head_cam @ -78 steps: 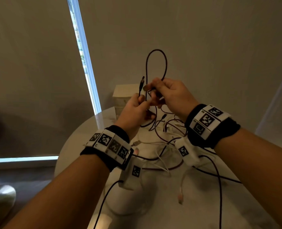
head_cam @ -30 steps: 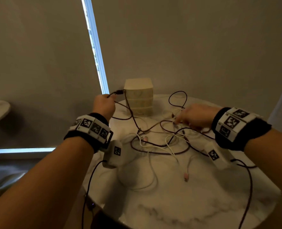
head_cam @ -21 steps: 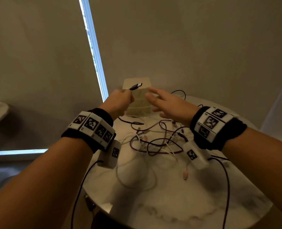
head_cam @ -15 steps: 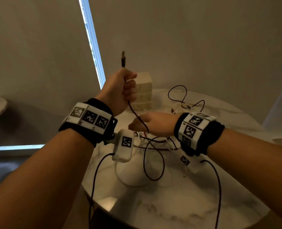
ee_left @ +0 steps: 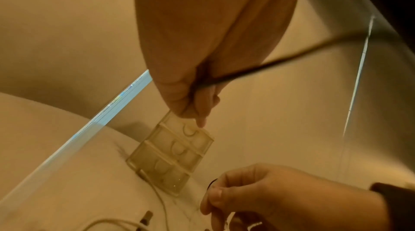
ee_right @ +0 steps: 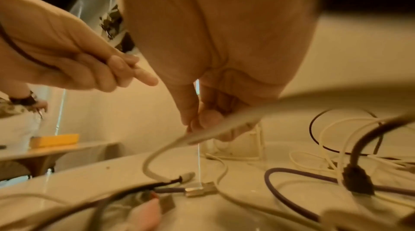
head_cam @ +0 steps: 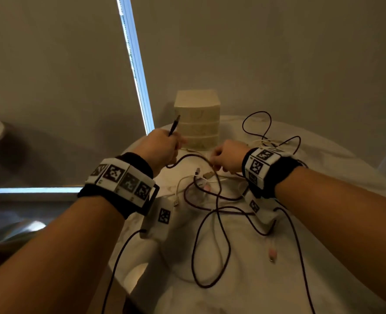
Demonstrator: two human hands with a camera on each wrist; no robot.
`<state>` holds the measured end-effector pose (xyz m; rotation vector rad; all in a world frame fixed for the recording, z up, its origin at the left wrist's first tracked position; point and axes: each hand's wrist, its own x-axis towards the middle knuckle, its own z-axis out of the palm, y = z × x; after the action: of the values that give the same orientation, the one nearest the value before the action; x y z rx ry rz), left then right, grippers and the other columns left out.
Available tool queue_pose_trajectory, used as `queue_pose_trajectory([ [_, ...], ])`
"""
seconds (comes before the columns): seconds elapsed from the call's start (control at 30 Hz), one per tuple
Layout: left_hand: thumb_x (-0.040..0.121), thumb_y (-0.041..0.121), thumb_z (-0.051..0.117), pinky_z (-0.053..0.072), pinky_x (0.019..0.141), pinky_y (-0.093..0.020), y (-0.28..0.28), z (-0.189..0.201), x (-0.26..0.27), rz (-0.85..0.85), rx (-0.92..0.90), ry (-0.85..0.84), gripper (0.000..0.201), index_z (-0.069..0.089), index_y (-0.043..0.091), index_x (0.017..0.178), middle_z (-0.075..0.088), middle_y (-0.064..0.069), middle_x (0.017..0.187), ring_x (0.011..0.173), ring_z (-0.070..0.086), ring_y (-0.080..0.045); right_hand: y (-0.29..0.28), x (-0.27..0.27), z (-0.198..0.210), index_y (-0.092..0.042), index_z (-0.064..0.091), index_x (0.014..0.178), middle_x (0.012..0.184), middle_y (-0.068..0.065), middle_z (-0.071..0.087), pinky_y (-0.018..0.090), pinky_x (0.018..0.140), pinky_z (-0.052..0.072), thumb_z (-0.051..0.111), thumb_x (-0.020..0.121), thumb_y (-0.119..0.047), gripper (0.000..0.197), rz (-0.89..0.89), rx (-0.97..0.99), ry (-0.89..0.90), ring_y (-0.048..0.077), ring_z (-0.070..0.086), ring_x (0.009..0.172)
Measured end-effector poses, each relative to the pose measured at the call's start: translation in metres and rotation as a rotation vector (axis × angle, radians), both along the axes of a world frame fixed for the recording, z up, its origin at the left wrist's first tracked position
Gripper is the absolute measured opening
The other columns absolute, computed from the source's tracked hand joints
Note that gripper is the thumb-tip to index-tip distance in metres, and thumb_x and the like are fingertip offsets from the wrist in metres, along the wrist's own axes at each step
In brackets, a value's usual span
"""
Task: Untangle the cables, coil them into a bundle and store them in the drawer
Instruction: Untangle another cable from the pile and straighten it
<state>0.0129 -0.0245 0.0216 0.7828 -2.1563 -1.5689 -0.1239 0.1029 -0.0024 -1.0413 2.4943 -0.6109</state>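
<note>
Gripping a dark cable (head_cam: 218, 193) near its plug, the left hand (head_cam: 159, 148) holds that end up before the small drawer unit (head_cam: 197, 123). The right hand (head_cam: 227, 158) pinches the same cable low over the tangle of cables (head_cam: 212, 200) on the round table (head_cam: 323, 257).

Both forearms reach forward, bare, each wrist wrapped in a black band carrying white tags. The left hand (head_cam: 159, 147) is raised a little higher than the other, knuckles up, its fingers (ee_left: 197, 105) curled into a loose fist that grips a thin dark cable (head_cam: 173, 128) whose end sticks up past the thumb. The right hand (head_cam: 227, 158) sits just beside it, lower, turned palm down (thumb and fingertips drawn together beneath the palm), pinching a pale cable (ee_right: 215, 131).
</note>
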Motion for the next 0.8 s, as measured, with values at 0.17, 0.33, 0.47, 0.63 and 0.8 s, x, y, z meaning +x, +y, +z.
queue_pose_trajectory([
  [0.17, 0.103, 0.025, 0.051, 0.026, 0.051, -0.025, -0.01, -0.007, 0.0, 0.012, 0.06, -0.159, 0.019, 0.061, 0.01, 0.11, 0.042, -0.006, 0.078, 0.055, 0.03, -0.013, -0.036, -0.008, -0.026, -0.019, 0.073, 0.113, 0.096, -0.002, 0.069, 0.024, 0.066, 0.049, 0.068, 0.09, -0.017, 0.024, 0.14, 0.238, 0.081, 0.014, 0.062, 0.08],
  [0.33, 0.106, 0.042, 0.045, 0.027, 0.048, -0.025, -0.015, -0.014, 0.002, 0.001, 0.212, -0.139, 0.04, 0.065, 0.008, 0.108, 0.029, 0.008, 0.048, 0.045, 0.025, -0.01, -0.05, -0.012, -0.038, -0.018, 0.069, 0.101, 0.101, 0.005, 0.069, 0.028, 0.071, 0.045, 0.068, 0.087, -0.025, 0.015, 0.243, 0.378, 0.283, 0.027, 0.064, 0.093],
  [0.47, 0.109, 0.035, 0.045, 0.031, 0.045, -0.021, -0.017, -0.016, 0.001, 0.028, 0.31, 0.052, 0.029, 0.058, 0.01, 0.099, 0.039, 0.003, 0.062, 0.049, 0.031, -0.009, -0.037, -0.022, -0.031, -0.022, 0.06, 0.091, 0.089, 0.001, 0.062, 0.027, 0.061, 0.041, 0.065, 0.091, -0.022, 0.004, 0.189, 0.27, 0.297, 0.023, 0.055, 0.084],
  [0.63, 0.108, 0.022, 0.043, 0.035, 0.048, -0.021, -0.012, 0.001, -0.002, 0.113, 0.41, 0.2, 0.015, 0.055, 0.012, 0.11, 0.052, 0.0, 0.068, 0.05, 0.036, -0.009, -0.011, -0.028, 0.018, -0.013, 0.065, 0.104, 0.095, 0.003, 0.068, 0.034, 0.075, 0.054, 0.066, 0.092, -0.018, 0.013, -0.019, -0.296, 0.106, 0.019, 0.065, 0.083],
  [0.8, 0.105, 0.016, 0.044, 0.029, 0.049, -0.022, 0.0, 0.033, -0.01, 0.067, 0.386, 0.348, 0.014, 0.056, 0.015, 0.097, 0.047, 0.003, 0.063, 0.053, 0.032, -0.01, 0.022, -0.019, 0.081, -0.01, 0.068, 0.108, 0.098, 0.001, 0.068, 0.03, 0.083, 0.056, 0.061, 0.096, -0.014, 0.014, 0.006, -0.726, -0.039, 0.016, 0.067, 0.088],
])
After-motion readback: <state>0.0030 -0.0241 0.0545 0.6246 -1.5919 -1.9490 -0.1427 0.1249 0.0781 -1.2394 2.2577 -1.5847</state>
